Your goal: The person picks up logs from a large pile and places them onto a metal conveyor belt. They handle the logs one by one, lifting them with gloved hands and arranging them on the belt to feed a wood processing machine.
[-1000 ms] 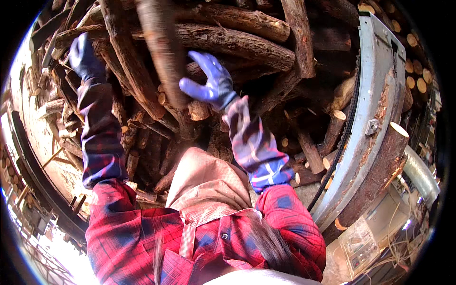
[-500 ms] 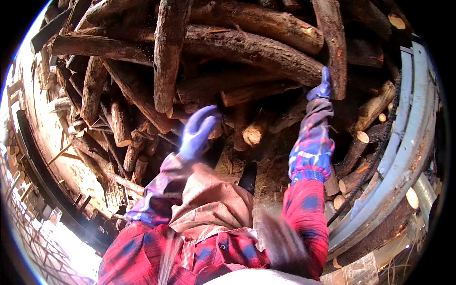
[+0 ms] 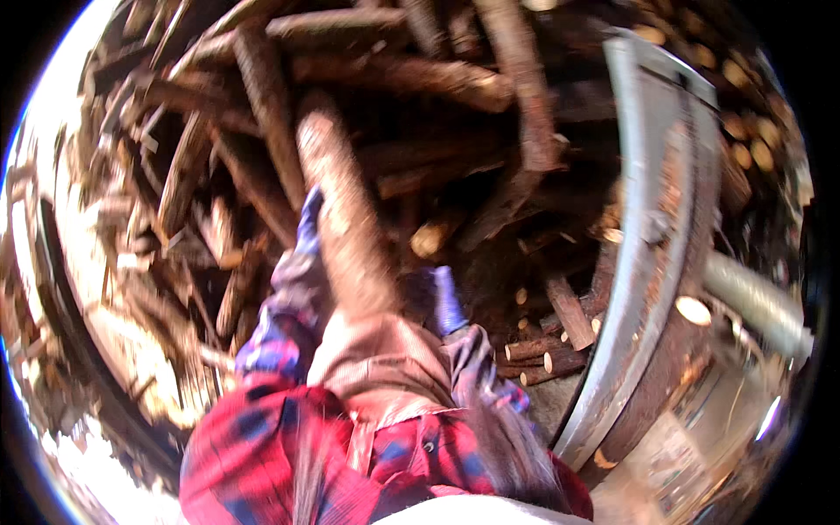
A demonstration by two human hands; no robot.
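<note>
A thick brown log [image 3: 346,206] lies lengthwise in front of me, its near end close to my apron [image 3: 381,354]. My left hand [image 3: 309,223], in a purple-blue glove, grips the log's left side; its fingers are partly hidden by the wood. On the right, near the log's lower end, my right hand [image 3: 448,302] in a matching glove holds it from the side and below, with most of its fingers hidden in shadow. The log is smeared by motion and appears lifted off the pile.
A heap of logs [image 3: 402,74] fills the far side. One upright log [image 3: 267,114] leans just left of the held log, and a curved one [image 3: 525,96] stands farther right. A grey-blue metal beam [image 3: 634,227] runs along the right, beside a pipe [image 3: 757,297]. Short cut pieces [image 3: 569,311] lie near it.
The long log that lay across the pile has swung round to point away from me, between both hands. My right hand came in toward my body; my view turned rightward.
</note>
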